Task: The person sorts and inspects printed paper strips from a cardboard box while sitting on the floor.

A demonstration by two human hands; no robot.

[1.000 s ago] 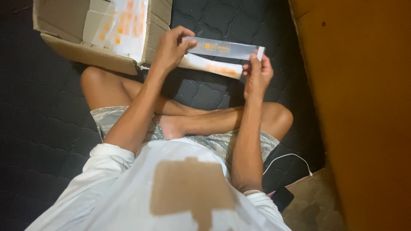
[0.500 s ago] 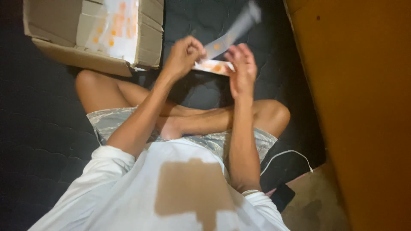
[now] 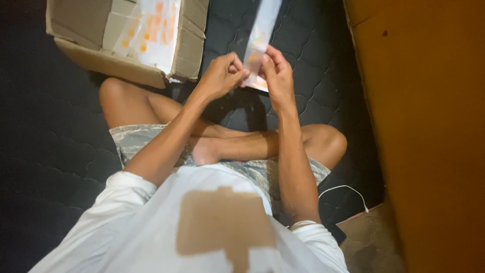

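The person sits cross-legged on a dark quilted mattress (image 3: 60,151), both hands raised in front at about 12 o'clock. The left hand (image 3: 220,76) and the right hand (image 3: 277,76) meet around a long, narrow carton (image 3: 260,35) — pale, with small orange marks — which stands nearly upright, its lower end between the two hands and its upper end running out of the top of the view. The left fingers (image 3: 237,68) pinch the lower end from the 9 o'clock side; the right fingers (image 3: 268,58) close on it from the 3 o'clock side, so both hands grasp the same carton. A small white and orange part shows just below the right hand, likely a flap or a second piece — too blurred to tell.

At 10 o'clock lies an open cardboard box (image 3: 187,55) with more pale, orange-printed packs (image 3: 151,30) inside. A white cable (image 3: 343,189) lies at 4 o'clock beside the knee, near an orange wall (image 3: 429,126).

As a judgement: one carton is out of the box and being worked at its end; whether that end is open yet cannot be seen, and the packs in the box look untouched.
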